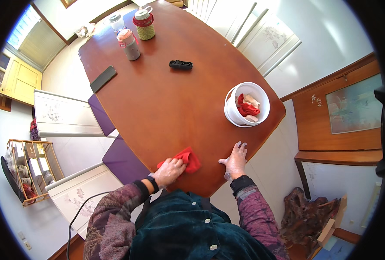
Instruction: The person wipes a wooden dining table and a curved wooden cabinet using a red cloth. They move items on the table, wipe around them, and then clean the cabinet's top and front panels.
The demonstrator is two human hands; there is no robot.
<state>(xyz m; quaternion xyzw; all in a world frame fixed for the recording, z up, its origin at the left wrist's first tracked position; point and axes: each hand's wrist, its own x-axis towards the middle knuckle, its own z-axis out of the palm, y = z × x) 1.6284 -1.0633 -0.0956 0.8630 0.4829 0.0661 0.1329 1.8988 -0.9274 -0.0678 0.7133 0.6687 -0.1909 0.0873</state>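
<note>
My left hand, in a clear plastic glove, grips a red cloth on the near end of the brown wooden table. The cloth lies partly under my fingers and spreads out to their right. Also gloved in clear plastic, my right hand is at the table's right edge with its fingers apart and nothing in it. Just beyond that hand stands a white plastic bucket with red cloth and pale cloth pieces inside.
A black case lies mid-table, and a dark flat slab at the left edge. Farther back stand a grey bottle, a clear-topped bottle and a green jar. Chairs with purple seats flank the left side.
</note>
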